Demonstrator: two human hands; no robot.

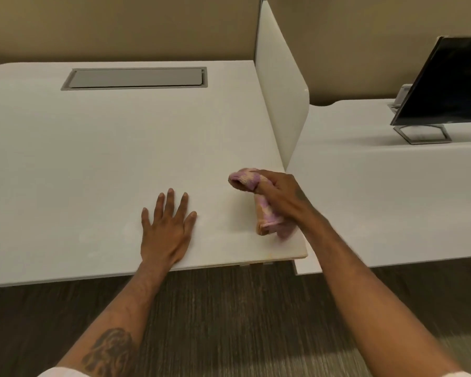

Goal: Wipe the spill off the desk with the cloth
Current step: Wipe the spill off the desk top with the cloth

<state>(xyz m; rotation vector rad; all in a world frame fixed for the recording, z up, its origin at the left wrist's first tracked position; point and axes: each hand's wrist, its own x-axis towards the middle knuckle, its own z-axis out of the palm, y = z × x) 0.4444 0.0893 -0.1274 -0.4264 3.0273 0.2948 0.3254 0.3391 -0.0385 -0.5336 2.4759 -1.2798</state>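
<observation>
The right hand [280,191] is closed around a pink cloth [267,213]. The cloth is bunched up, with one end poking out past the fingers and the other end hanging down onto the table [93,159], near the front right corner. The left hand [166,229] lies flat and open on the table, holding nothing, a little way from the cloth.

The cloth looks soft, light and floppy. It bends any way you squeeze it, so a full fist around the middle seems the best hold. Spread flatter, it would likely wipe more.

I cannot make out a clear spill; the table near the cloth looks a bit yellowish, maybe wet.

A divider [280,85] stands behind the right hand. A dark screen [446,83] sits further right.

No words or labels can be read.
</observation>
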